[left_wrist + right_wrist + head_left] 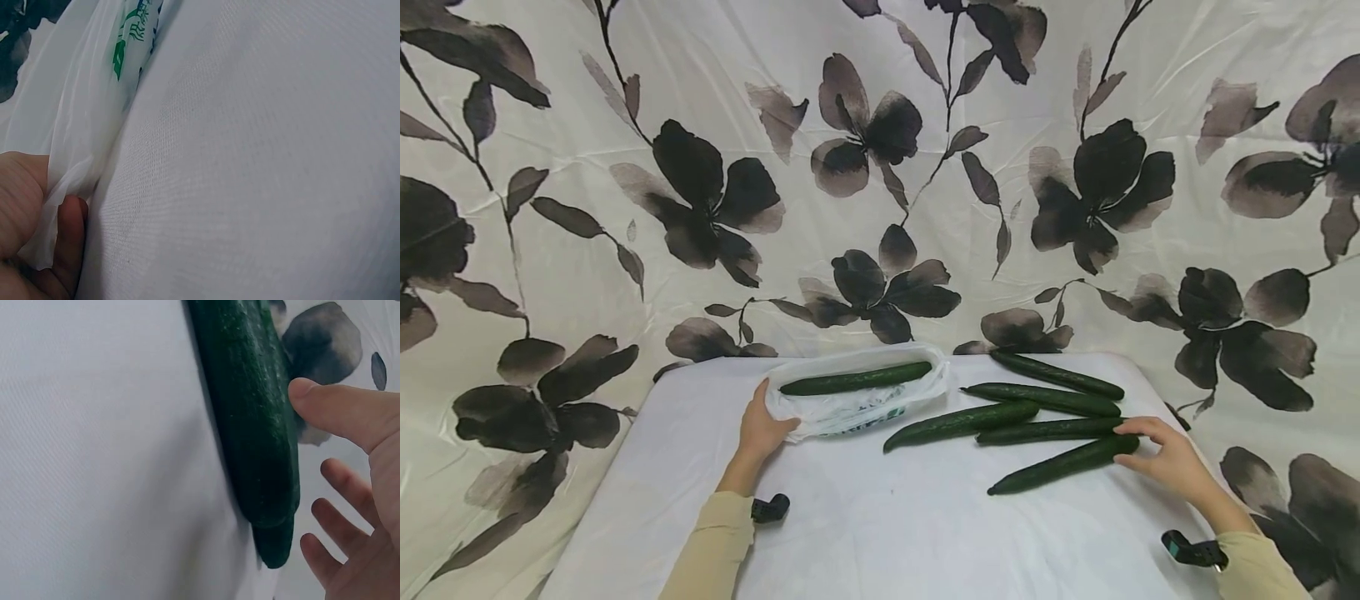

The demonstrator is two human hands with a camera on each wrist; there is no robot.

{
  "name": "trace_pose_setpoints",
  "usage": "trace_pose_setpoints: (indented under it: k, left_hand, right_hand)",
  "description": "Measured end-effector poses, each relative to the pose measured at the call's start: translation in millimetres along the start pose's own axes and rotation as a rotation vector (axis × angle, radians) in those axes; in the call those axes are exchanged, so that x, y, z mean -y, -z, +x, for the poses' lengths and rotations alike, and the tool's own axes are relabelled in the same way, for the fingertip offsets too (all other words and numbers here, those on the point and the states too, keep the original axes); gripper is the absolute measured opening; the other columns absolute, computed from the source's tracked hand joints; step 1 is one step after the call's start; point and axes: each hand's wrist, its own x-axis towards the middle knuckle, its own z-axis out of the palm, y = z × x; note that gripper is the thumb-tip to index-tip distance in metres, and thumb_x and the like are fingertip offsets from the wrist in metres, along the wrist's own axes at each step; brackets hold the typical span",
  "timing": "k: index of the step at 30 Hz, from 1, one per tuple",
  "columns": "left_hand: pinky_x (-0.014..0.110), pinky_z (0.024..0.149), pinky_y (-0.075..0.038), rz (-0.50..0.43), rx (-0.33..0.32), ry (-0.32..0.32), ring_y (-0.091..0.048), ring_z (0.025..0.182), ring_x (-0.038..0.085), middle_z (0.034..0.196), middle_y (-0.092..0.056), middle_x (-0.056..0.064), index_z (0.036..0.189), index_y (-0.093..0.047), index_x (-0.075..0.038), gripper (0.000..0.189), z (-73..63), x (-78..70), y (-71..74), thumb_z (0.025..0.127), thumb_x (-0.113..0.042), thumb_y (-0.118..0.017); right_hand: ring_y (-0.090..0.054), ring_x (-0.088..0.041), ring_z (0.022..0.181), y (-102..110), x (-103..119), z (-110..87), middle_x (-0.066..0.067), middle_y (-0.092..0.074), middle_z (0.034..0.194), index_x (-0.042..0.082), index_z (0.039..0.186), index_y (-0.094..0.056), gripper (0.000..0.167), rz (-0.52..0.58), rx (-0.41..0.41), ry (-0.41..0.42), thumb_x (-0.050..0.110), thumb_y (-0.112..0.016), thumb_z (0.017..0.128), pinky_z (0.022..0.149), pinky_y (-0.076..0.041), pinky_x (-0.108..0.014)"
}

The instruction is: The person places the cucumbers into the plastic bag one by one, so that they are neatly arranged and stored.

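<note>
A thin white plastic bag point(850, 408) with green print lies at the back of the table, its mouth spread wide. Inside it rests one cucumber point(856, 379). My left hand point(763, 425) pinches the bag's left end; in the left wrist view its plastic point(78, 125) passes between thumb and fingers. At the right, my right hand point(1165, 462) reaches over the thick end of the nearest cucumber point(1063, 467). In the right wrist view the thumb is at the edge of a cucumber point(250, 412), the other fingers spread apart from it. Whether the thumb touches, I cannot tell.
Several more cucumbers lie fanned out behind the nearest one, among them a curved cucumber point(962, 423) close to the bag and the farthest cucumber point(1060, 375). A white cloth covers the table point(880, 533). Behind it hangs a flower-patterned curtain point(985, 275).
</note>
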Motion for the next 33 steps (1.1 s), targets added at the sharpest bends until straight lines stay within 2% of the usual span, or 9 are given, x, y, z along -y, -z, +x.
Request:
trace_pose_setpoints:
  k: [5, 8, 10, 14, 16, 18, 23, 29, 33]
  left_hand:
    - [0.062, 0.108, -0.023, -0.002, 0.01, 0.005, -0.029, 0.134, 0.05, 0.147, -0.033, 0.03, 0.153, -0.017, 0.0, 0.099, 0.6, 0.4, 0.0, 0.076, -0.009, -0.078]
    - [0.06, 0.109, -0.023, -0.001, 0.014, 0.011, -0.029, 0.135, 0.048, 0.148, -0.033, 0.029, 0.153, -0.017, -0.001, 0.1, 1.2, -0.1, -0.5, 0.076, -0.01, -0.079]
    - [0.06, 0.109, -0.023, -0.007, 0.008, 0.004, -0.028, 0.135, 0.048, 0.148, -0.032, 0.029, 0.153, -0.017, -0.001, 0.099, 1.4, -1.6, -0.1, 0.076, -0.009, -0.079]
    - [0.061, 0.108, -0.024, -0.014, -0.006, -0.008, -0.029, 0.135, 0.049, 0.148, -0.033, 0.029, 0.152, -0.018, 0.0, 0.098, 1.2, -4.9, 1.5, 0.076, -0.008, -0.079]
    - [0.061, 0.108, -0.023, -0.011, -0.005, -0.006, -0.029, 0.135, 0.049, 0.147, -0.033, 0.03, 0.152, -0.018, 0.0, 0.098, 0.6, -5.7, 2.4, 0.075, -0.008, -0.079]
    - [0.06, 0.109, -0.023, -0.01, -0.002, 0.003, -0.029, 0.135, 0.049, 0.147, -0.033, 0.03, 0.152, -0.018, 0.0, 0.098, -0.2, -5.3, 3.1, 0.075, -0.008, -0.079]
    - [0.06, 0.109, -0.023, 0.001, -0.001, 0.001, -0.03, 0.134, 0.049, 0.147, -0.034, 0.029, 0.152, -0.018, 0.0, 0.098, -0.4, -1.9, 2.7, 0.076, -0.008, -0.078]
    - [0.06, 0.109, -0.022, 0.005, 0.005, 0.011, -0.027, 0.136, 0.048, 0.149, -0.031, 0.029, 0.153, -0.016, 0.0, 0.099, -0.1, -1.7, 2.2, 0.077, -0.01, -0.078]
    - [0.061, 0.109, -0.022, 0.004, 0.004, 0.016, -0.028, 0.135, 0.049, 0.148, -0.031, 0.029, 0.153, -0.017, 0.0, 0.099, -1.1, -2.7, 2.5, 0.076, -0.01, -0.079]
  right_hand:
    - [-0.04, 0.011, 0.108, -9.8, 0.4, 0.4, -0.02, -0.059, 0.118, 0.005, 0.106, -0.071, 0.046, 0.042, 0.028, -0.003, 0.009, -0.089, 0.064, 0.086, -0.029, -0.009]
    - [-0.041, 0.008, 0.109, -13.5, 1.7, 2.5, -0.018, -0.06, 0.118, 0.007, 0.107, -0.071, 0.045, 0.032, 0.053, -0.001, 0.011, -0.089, 0.066, 0.088, -0.027, -0.007]
    - [-0.045, 0.0, 0.109, -15.0, 3.4, 5.2, -0.016, -0.061, 0.118, 0.008, 0.107, -0.072, 0.044, 0.025, 0.073, -0.003, 0.013, -0.089, 0.067, 0.089, -0.03, -0.013]
    - [-0.052, -0.024, 0.109, -17.6, 4.2, 10.6, -0.012, -0.064, 0.113, 0.01, 0.106, -0.072, 0.043, -0.012, 0.117, 0.005, 0.014, -0.089, 0.067, 0.092, -0.039, -0.041]
    - [-0.052, -0.034, 0.107, -19.9, 3.3, 11.9, -0.009, -0.065, 0.11, 0.012, 0.105, -0.073, 0.043, -0.066, 0.142, 0.011, 0.017, -0.089, 0.066, 0.088, -0.038, -0.055]
    - [-0.051, -0.039, 0.106, -22.8, 1.9, 12.7, -0.007, -0.065, 0.107, 0.015, 0.104, -0.073, 0.041, -0.124, 0.17, 0.013, 0.02, -0.089, 0.066, 0.084, -0.035, -0.061]
    - [-0.051, -0.038, 0.102, -29.4, 1.8, 14.4, -0.002, -0.061, 0.1, 0.018, 0.101, -0.075, 0.037, -0.171, 0.203, 0.007, 0.021, -0.089, 0.066, 0.081, -0.031, -0.059]
    - [-0.054, -0.035, 0.097, -29.8, 3.4, 17.5, -0.003, -0.064, 0.1, 0.019, 0.102, -0.075, 0.042, -0.223, 0.212, 0.064, 0.02, -0.09, 0.063, 0.08, -0.034, -0.057]
    - [-0.053, -0.033, 0.098, -28.9, 2.8, 20.5, 0.001, -0.065, 0.101, 0.021, 0.102, -0.075, 0.041, -0.229, 0.262, 0.03, 0.022, -0.09, 0.064, 0.081, -0.032, -0.058]
